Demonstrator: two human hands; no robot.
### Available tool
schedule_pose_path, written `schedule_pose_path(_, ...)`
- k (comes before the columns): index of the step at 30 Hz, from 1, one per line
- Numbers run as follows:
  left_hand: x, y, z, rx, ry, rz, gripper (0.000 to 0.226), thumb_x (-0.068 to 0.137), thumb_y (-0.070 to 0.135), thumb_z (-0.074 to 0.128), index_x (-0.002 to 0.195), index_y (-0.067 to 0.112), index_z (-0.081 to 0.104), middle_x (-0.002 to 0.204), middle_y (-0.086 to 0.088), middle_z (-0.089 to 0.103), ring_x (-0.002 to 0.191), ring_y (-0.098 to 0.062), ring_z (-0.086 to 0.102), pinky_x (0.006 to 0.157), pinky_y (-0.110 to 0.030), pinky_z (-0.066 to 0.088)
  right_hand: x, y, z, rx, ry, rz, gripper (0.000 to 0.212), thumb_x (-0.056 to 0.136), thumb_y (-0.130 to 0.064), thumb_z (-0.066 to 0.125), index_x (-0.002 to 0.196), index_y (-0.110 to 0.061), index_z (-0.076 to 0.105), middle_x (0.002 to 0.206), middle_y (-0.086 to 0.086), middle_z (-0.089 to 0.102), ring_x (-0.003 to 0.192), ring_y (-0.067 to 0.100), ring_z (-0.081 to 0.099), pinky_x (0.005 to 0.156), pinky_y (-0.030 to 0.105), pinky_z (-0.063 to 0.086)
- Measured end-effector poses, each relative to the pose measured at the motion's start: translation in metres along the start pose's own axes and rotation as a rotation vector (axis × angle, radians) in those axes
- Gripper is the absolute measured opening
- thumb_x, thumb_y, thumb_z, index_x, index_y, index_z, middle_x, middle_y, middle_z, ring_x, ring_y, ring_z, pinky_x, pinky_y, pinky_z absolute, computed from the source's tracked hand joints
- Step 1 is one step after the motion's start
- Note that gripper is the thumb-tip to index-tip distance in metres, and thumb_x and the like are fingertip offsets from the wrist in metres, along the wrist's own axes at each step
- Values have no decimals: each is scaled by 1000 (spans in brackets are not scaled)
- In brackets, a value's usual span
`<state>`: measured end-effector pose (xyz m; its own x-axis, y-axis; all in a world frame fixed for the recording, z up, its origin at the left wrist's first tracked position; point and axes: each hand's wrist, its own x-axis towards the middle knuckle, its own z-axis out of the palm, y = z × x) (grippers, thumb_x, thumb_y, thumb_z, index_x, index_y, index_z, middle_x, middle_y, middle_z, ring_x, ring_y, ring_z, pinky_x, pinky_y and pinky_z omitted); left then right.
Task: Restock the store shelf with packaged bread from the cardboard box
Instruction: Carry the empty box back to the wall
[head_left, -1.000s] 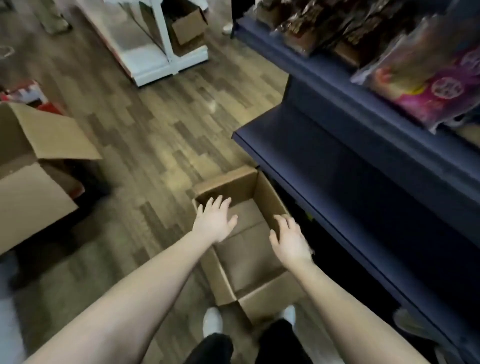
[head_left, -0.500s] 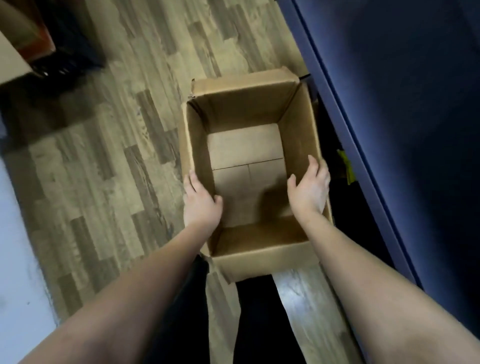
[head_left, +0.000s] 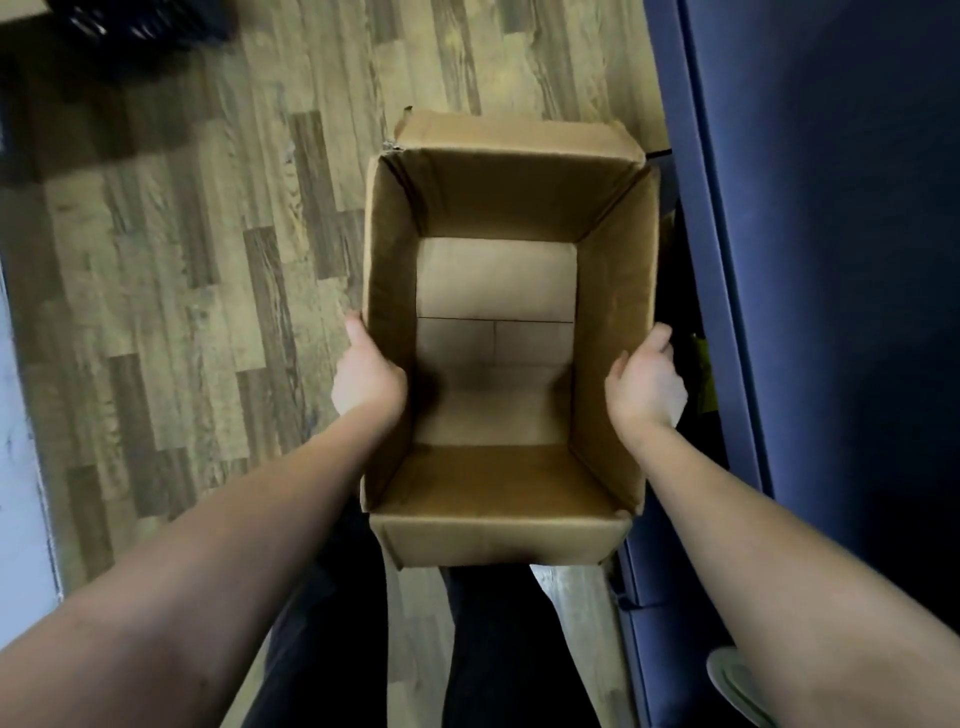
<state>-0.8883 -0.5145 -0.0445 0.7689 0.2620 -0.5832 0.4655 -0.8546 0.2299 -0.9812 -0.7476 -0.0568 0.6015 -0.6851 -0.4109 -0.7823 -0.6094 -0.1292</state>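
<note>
Head view: cardboard box (head_left: 509, 192) at frame centre, now closer to camera than half second ago, apparently lifted off floor (head_left: 208, 260). Left hand (head_left: 366, 379) grips left wall, right hand (head_left: 647, 384) curls over right rim. A second ago both hovered open above it. No bread inside: restocking likely done, box being cleared. Blue shelf (head_left: 831, 260) at right.

One cardboard box (head_left: 498, 540). Two hands, a left hand (head_left: 366, 379) and a right hand (head_left: 647, 387), on two bare arms (head_left: 234, 545). One blue shelf (head_left: 831, 260). One wood floor (head_left: 197, 270). Two legs (head_left: 498, 654) in dark trousers. One small yellow thing (head_left: 704, 374) by the shelf
</note>
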Motion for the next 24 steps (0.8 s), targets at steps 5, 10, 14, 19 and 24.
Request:
schedule_pose_path(5, 0, 3, -21, -33, -33, 43, 67, 92, 2, 45, 147, 24, 15, 114, -18, 59, 98, -35, 61, 81, -45, 53, -6, -4, -17, 11, 35, -66, 44, 95, -16, 49, 133, -4, 31, 108, 21, 61, 84, 39, 64, 67, 43, 52)
schedule_pose_path(10, -12, 4, -59, -13, -24, 166, 58, 94, 6, 43, 144, 24, 20, 105, -13, 61, 86, -28, 60, 77, -44, 54, -32, -16, -52, 11, 54, -43, 44, 94, -13, 50, 133, -4, 31, 100, 20, 64, 82, 40, 64, 69, 46, 53)
schedule_pose_path(14, -9, 4, -111, 71, 12, 269, 57, 92, 7, 45, 142, 26, 24, 99, -13, 63, 83, -31, 61, 77, -45, 54, -61, -46, -82, -8, 24, -15, 51, 92, -12, 54, 136, -6, 29, 98, 20, 66, 84, 37, 65, 72, 43, 53)
schedule_pose_path(19, -1, -12, -190, 131, 71, 290, 61, 90, 10, 47, 144, 24, 21, 84, -7, 52, 73, -27, 51, 68, -36, 45, -97, -112, -111, 17, 23, -13, 55, 90, -12, 57, 136, -7, 27, 96, 15, 66, 81, 33, 66, 69, 40, 54)
schedule_pose_path(24, 21, -47, -288, 109, 152, 291, 62, 89, 7, 51, 142, 21, 22, 90, -11, 57, 74, -28, 53, 66, -37, 45, -125, -206, -150, 33, 108, -132, 49, 90, -11, 56, 131, -9, 30, 96, 14, 65, 81, 32, 65, 69, 40, 54)
